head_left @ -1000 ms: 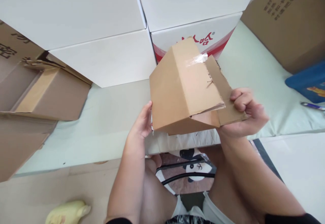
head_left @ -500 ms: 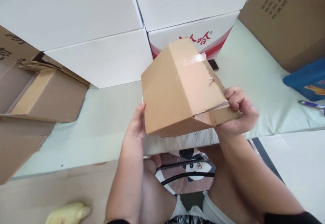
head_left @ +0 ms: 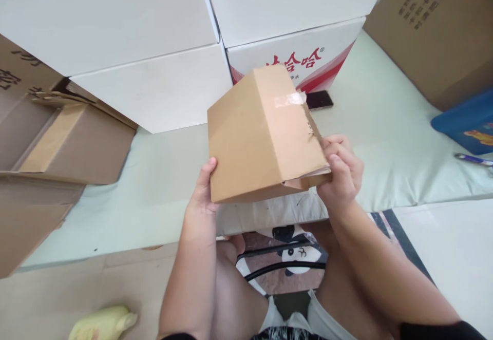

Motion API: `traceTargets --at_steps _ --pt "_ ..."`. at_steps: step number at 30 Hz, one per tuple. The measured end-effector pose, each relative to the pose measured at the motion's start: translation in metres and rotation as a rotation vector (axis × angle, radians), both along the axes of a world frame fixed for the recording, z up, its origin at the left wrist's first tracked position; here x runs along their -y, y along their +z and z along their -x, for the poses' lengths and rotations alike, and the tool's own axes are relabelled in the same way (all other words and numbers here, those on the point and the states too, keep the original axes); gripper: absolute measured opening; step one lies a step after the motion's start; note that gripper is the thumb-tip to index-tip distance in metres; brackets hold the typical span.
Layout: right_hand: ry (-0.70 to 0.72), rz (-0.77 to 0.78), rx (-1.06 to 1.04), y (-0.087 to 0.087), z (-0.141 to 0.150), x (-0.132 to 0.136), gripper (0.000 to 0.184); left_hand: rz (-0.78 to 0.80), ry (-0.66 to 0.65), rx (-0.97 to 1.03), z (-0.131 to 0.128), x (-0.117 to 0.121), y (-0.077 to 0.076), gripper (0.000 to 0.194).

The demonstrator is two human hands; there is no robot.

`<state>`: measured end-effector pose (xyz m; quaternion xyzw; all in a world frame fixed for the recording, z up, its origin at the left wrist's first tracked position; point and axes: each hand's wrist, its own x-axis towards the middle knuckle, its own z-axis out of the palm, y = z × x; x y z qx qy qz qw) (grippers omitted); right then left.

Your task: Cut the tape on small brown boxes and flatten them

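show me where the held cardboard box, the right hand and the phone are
Cardboard box [head_left: 244, 142], head view: its broad plain side
Right hand [head_left: 341, 173], head view: middle of the hand
Phone [head_left: 321, 100], head view: its dark upper face

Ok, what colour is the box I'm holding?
The held box is light brown; the head view shows it best.

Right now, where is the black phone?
In the head view, the phone lies right of centre on pale cloth, in front of the red-lettered carton, past the held box.

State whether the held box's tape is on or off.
On: clear tape lies against the cardboard box, near its ragged edge.
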<state>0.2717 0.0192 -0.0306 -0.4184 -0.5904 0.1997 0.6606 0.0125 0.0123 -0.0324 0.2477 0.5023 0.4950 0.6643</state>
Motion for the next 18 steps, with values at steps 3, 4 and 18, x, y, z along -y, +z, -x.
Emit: traceTargets --at_steps 3,4,18 --pt "0.017 0.042 0.040 -0.001 0.001 0.000 0.034 -0.015 0.009 -0.027 -0.002 0.000 0.000 0.070" --pt "0.026 0.059 0.072 -0.001 0.002 -0.001 0.031 -0.032 0.018 -0.034 -0.002 0.000 0.000 0.070" --pt "0.213 0.361 0.275 -0.026 0.000 -0.017 0.033 -0.051 0.093 -0.041 -0.013 -0.001 0.010 0.083"
